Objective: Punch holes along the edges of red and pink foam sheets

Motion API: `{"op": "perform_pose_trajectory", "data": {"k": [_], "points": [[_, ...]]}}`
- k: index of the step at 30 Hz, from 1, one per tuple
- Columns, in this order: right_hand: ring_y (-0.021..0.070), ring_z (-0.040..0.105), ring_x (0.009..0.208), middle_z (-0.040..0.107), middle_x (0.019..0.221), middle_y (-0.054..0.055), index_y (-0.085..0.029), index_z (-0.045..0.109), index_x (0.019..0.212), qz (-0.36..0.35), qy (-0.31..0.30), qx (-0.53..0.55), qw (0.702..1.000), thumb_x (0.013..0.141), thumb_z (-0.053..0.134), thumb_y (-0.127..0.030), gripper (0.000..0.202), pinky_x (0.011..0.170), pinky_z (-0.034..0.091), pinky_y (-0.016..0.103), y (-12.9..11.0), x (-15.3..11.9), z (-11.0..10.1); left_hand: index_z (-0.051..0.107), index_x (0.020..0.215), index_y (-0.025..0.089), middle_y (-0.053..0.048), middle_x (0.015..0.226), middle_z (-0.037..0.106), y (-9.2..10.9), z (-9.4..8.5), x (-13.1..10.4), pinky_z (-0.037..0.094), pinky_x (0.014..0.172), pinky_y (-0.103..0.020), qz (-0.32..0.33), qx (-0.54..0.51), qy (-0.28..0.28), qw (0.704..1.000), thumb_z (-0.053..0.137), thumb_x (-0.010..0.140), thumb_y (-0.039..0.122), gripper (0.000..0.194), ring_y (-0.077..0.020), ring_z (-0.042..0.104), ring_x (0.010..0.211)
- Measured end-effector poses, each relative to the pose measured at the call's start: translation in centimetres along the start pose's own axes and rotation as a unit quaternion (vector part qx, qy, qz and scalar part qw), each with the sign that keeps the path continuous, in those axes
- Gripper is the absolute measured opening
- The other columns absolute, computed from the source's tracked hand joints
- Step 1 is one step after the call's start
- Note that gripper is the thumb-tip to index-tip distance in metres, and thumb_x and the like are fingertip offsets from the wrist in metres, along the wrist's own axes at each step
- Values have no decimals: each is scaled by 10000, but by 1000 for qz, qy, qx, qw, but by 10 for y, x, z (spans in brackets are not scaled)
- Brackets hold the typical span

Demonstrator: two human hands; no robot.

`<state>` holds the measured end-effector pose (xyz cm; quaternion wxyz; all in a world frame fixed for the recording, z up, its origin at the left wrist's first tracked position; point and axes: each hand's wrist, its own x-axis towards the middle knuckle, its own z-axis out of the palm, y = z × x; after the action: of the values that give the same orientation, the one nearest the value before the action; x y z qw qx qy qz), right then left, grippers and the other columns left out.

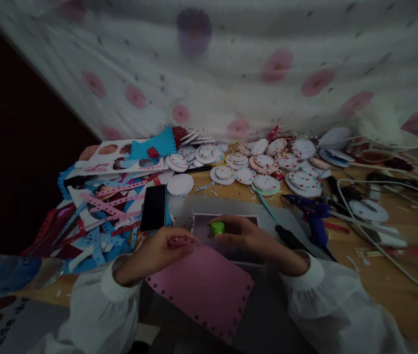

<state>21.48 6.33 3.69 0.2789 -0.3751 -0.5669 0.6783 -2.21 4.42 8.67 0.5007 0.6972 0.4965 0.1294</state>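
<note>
My left hand (165,247) pinches the upper edge of a pink sheet (209,282), which has dark dots or holes along its borders and hangs tilted towards me. Between the thumb and fingers of my right hand (244,237) is a small bright green object (217,228) whose exact kind I cannot make out. It sits just beyond the sheet's top edge. Under both hands lies a flat rectangular panel with a pale border (255,220), partly hidden by them, on a grey translucent mat (203,204).
Left of my hands are a black phone (153,207) and a heap of cut coloured strips (109,211). Several decorated white discs (246,175) are piled at the back. Rightward lie a blue glue gun (314,214), a black-handled tool (290,238) and a white cable (374,246).
</note>
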Motion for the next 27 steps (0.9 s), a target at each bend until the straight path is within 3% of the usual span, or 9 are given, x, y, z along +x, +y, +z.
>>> {"op": "perform_pose_trajectory", "data": {"k": [3,8,13,18,21,24,27], "points": [[193,593,992,616,1174,66,-218,589,1130,-6,28,7,1000,731,707,-395,452,813,477,303,-1,0,2,703,970,177,-46,1006,732,-5,6,-9,487,839,-255,23,11,23,999,566,862,281,203,-195,662,956],[170,605,870,654,970,44,-187,606,990,10,44,34,998,770,664,-438,339,741,471,283,-3,-2,13,692,1004,192,-52,1056,720,-17,13,-21,479,856,-246,50,0,25,998,514,904,279,222,-187,653,1000],[168,592,867,647,960,28,-200,602,961,-4,63,34,997,696,733,-441,381,749,464,285,-3,-3,16,698,985,200,-50,1002,726,-18,10,-29,482,823,-254,47,1,8,999,509,909,315,234,-191,656,949],[151,584,769,624,843,13,-196,566,872,-22,59,37,997,683,731,-481,380,696,458,279,2,-6,3,698,925,168,-66,947,717,-16,10,-33,484,779,-251,10,-39,71,997,528,891,377,272,-195,649,889],[137,579,721,607,823,1,-202,527,936,-40,45,-37,998,707,723,-435,381,654,463,266,5,-9,-1,704,904,174,-54,925,718,-16,16,-35,480,784,-241,6,-45,80,996,545,880,348,237,-189,647,883],[134,568,675,617,800,1,-197,559,1038,-53,15,-196,979,764,688,-352,341,609,457,255,2,-13,0,706,897,188,-38,906,720,-14,23,-37,479,763,-225,-5,-55,61,997,543,882,330,216,-180,649,872],[165,620,838,678,978,47,-209,620,1107,-79,-32,-271,959,841,607,-266,272,739,486,282,-3,-16,2,705,902,201,-26,914,719,-13,29,-38,476,767,-217,-13,-65,50,997,543,887,335,211,-173,647,882]]}}
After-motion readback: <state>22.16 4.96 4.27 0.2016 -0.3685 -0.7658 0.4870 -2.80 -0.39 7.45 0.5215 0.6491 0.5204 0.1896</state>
